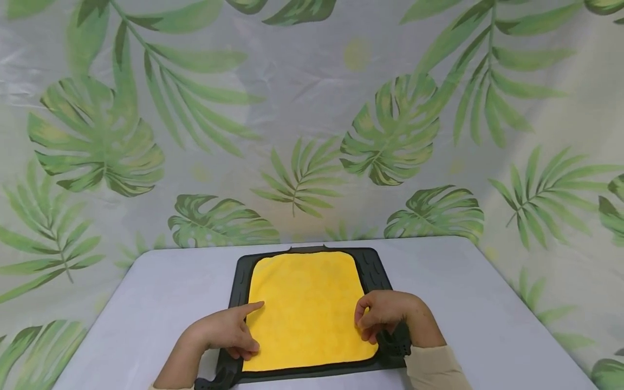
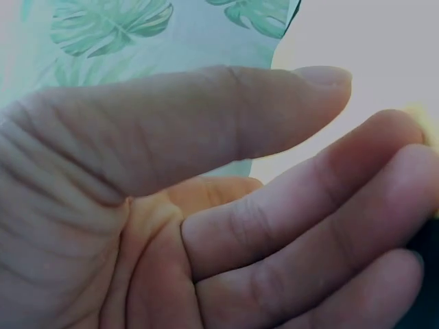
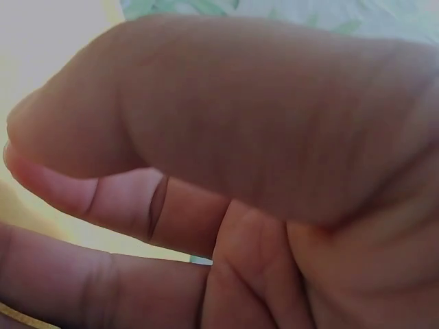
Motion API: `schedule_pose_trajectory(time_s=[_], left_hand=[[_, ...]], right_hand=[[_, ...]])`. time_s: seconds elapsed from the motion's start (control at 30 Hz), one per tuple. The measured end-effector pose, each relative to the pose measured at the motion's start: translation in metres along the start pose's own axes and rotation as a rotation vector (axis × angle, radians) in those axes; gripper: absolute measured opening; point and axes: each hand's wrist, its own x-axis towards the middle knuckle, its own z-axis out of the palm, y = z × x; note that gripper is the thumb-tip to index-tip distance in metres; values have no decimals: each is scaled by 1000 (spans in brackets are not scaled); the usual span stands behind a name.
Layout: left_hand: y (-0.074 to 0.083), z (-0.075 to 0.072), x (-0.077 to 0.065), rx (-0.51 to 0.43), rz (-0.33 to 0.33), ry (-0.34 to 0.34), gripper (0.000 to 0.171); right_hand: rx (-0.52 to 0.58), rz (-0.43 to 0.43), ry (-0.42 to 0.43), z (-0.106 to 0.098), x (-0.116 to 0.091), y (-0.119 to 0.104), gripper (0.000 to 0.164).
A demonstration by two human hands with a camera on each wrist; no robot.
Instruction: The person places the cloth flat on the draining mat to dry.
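A yellow cloth [image 1: 306, 309] lies spread flat on a black tray [image 1: 240, 276]; its edges nearly reach the tray's rim. On the left side, my left hand [image 1: 226, 330] lies over the tray edge, one finger stretched out over the cloth and the others loosely bent. The left wrist view shows its thumb straight and apart from the fingers. At the cloth's right edge is my right hand [image 1: 387, 313], bent, with thumb and a fingertip meeting in the right wrist view. Whether cloth is caught between them I cannot tell.
A white table [image 1: 185, 276] bears the tray. Behind it hangs a pale sheet [image 1: 302, 103] printed with green leaves. Black straps [image 1: 397, 341] sit at the wrists, and a beige sleeve [image 1: 434, 368] covers the right forearm.
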Motion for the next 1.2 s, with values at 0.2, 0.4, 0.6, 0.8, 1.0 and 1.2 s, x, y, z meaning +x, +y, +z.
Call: schedule_pose_trajectory(time_s=[0.2, 0.4, 0.6, 0.8, 1.0, 1.2], left_hand=[[2, 2, 0, -4, -9, -30, 91], [2, 4, 2, -24, -32, -63, 89], [2, 2, -1, -11, -37, -65, 88], [-2, -7, -9, 30, -87, 7, 85], [-5, -11, -13, 45, -93, 20, 81], [-3, -14, -16, 42, -89, 25, 71]], right_hand=[[15, -11, -13, 2, 0, -3, 8], [17, -27, -27, 7, 3, -4, 7], [10, 0, -20, 6, 4, -2, 9], [12, 23, 11, 1, 0, 7, 9], [54, 29, 29, -1, -2, 11, 9], [-15, 52, 54, -2, -4, 5, 12]])
